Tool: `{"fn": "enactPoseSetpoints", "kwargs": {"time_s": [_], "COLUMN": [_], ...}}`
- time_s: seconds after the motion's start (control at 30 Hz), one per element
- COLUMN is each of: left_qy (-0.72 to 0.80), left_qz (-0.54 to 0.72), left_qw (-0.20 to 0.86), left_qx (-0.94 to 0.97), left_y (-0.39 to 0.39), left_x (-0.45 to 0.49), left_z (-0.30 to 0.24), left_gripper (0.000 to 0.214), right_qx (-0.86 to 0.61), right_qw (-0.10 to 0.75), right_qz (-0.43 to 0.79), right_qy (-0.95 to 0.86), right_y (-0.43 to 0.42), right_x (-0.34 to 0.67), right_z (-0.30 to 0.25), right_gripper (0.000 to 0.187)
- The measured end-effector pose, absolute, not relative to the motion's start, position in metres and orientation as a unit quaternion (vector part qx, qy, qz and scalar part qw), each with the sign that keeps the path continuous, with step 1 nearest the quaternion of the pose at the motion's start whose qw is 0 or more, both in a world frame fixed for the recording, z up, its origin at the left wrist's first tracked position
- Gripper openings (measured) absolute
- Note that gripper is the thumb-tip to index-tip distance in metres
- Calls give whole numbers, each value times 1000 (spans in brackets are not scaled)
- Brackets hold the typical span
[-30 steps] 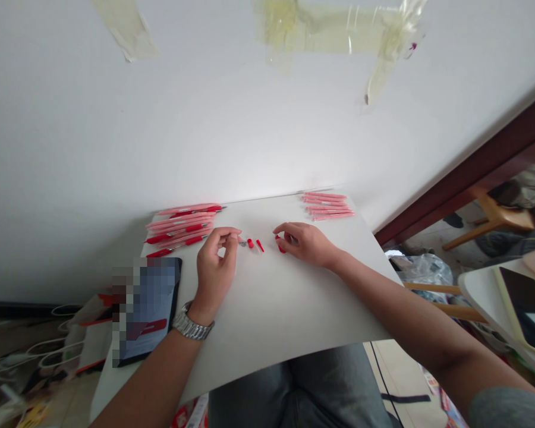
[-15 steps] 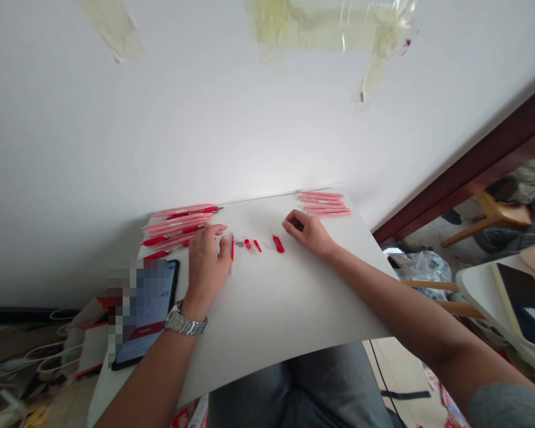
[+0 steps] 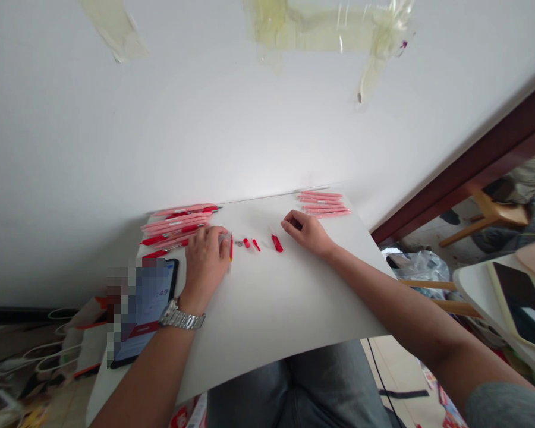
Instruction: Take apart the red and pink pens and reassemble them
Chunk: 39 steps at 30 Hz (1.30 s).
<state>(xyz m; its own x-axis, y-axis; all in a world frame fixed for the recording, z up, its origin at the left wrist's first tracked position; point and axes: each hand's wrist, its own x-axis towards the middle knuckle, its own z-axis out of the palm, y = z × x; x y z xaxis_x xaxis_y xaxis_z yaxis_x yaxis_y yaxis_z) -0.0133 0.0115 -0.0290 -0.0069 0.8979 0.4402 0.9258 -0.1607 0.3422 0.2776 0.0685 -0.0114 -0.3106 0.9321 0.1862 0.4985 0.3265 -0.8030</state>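
My left hand (image 3: pixel 206 254) lies on the white table (image 3: pixel 267 303) with its fingers apart, holding nothing. Just right of its thumb is a thin pen refill (image 3: pixel 231 247) with red ink and a pale lower end. A tiny metallic part, probably a spring (image 3: pixel 238 243), a short red cap-like piece (image 3: pixel 246 243) and a narrow red clip-like piece (image 3: pixel 256 245) lie in a row beyond it. Further right is a red pen barrel piece (image 3: pixel 277 243) with a clear end. My right hand (image 3: pixel 310 233) rests close by it, fingers curled together, nothing visible in them.
Pink-wrapped and red pens (image 3: pixel 176 224) are piled at the table's back left, partly behind my left hand. More pink pens (image 3: pixel 323 203) lie at the back right against the wall (image 3: pixel 232 131). A tablet (image 3: pixel 149 321) occupies the left edge. A chair (image 3: pixel 494 220) stands off to the right.
My left hand has shifted very slightly left, and its wrist has turned a little. My right hand and the pen parts stay in place; the view has moved slightly.
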Motion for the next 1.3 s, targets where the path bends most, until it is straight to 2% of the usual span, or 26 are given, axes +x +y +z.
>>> {"fn": "enactPoseSetpoints", "kwargs": {"time_s": [0.43,0.7,0.87,1.1,1.3], "left_qy": [-651,-653,-712,-785,-796], "left_qz": [-265,-212,-185,-144,-117], "left_qw": [46,81,109,98,63], "left_qx": [-710,-723,-668,-595,-590], "left_y": [10,-14,-52,-100,-106], "left_x": [-12,-18,-57,-93,-96], "left_z": [-25,26,41,21,8], "left_gripper": [20,31,47,83,93], "right_qx": [-487,-490,-491,-493,-493], "right_qw": [339,351,353,353,358], "right_qz": [325,329,329,333,334], "right_qy": [-736,-727,-725,-722,-720], "right_y": [70,70,71,71,71], "right_x": [277,275,275,274,274], "right_z": [-16,-14,-16,-14,-14], "right_gripper": [28,27,27,27,27]}}
